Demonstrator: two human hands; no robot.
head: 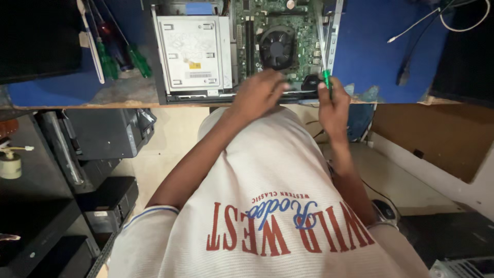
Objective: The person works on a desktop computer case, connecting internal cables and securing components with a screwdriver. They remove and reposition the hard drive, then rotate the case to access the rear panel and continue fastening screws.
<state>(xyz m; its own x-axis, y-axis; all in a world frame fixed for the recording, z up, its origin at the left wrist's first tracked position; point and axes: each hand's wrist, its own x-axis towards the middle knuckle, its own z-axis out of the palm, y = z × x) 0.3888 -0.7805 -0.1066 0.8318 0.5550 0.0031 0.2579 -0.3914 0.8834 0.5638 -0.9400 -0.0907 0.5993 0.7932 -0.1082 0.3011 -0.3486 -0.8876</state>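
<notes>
Blue-topped workbench [370, 46], worn at front edge, carries an open desktop computer case of dark metal [154, 51]. Going L to R: spare green-handled screwdrivers [121, 59] lie well left of fingers, untouched. Inside case: silver metal optical drive cage [193, 51] left of L hand fingertips; green motherboard [303, 36] w/ round black cooling fan [277, 46] just beyond them. Left hand [257, 95] rests at case front edge, fingers curled down onto board area; whether it pinches anything, cannot tell. Right hand [333, 105] closed round a slim green-handled screwdriver [327, 82], shaft pointing into case near a black part by the fingertips. White cable [437, 15] lies far right. Risk, as judged: tip slipping off screw could gouge board or nick the fan; a loosened screw may drop among components.
</notes>
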